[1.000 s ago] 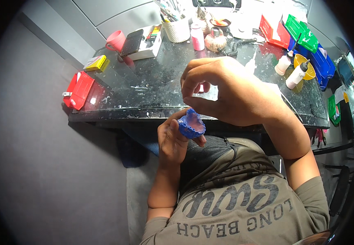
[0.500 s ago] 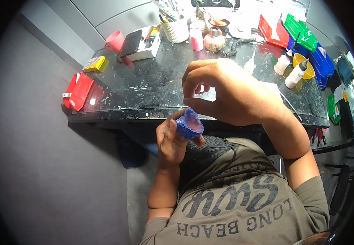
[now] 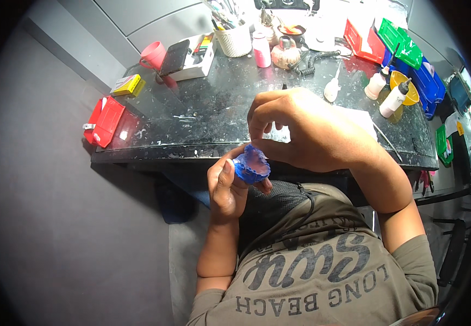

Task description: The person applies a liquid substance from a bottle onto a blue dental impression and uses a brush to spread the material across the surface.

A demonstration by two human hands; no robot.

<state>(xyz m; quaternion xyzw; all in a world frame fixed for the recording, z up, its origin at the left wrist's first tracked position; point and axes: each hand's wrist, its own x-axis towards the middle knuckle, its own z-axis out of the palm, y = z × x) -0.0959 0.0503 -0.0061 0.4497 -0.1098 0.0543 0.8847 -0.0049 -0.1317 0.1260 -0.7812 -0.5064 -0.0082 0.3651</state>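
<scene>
Nearest, at bottom centre: olive shirt point(image 3: 311, 271) with printed lettering, both forearms rising from it.

Left hand point(image 3: 225, 187), centre frame, just below the bench edge — fingers curled closed around a small blue horseshoe-shaped piece point(image 3: 251, 165), toothed rim facing up. Held off the bench over the lap, probably to keep it close to the eyes and free to turn.

Right hand point(image 3: 306, 133) directly above, touching the blue piece from the upper right. Thumb and fingertips bent down toward the rim, partly closed; whether anything thin was pinched between them could not be told.

Beyond, across upper centre: dark speckled bench point(image 3: 203, 117), glossy top. Two white squeeze bottles point(image 3: 387, 92) at upper right beside a yellow dish — within right-hand reach. Red flat case point(image 3: 105, 120) at the left edge, yellow box point(image 3: 126, 84) above it, pink cup point(image 3: 153, 54) further back.

Farthest, along the top: white basket of tools point(image 3: 234, 38), pink jar point(image 3: 261, 50), red, green and blue bins point(image 3: 404, 49) at upper right.
</scene>
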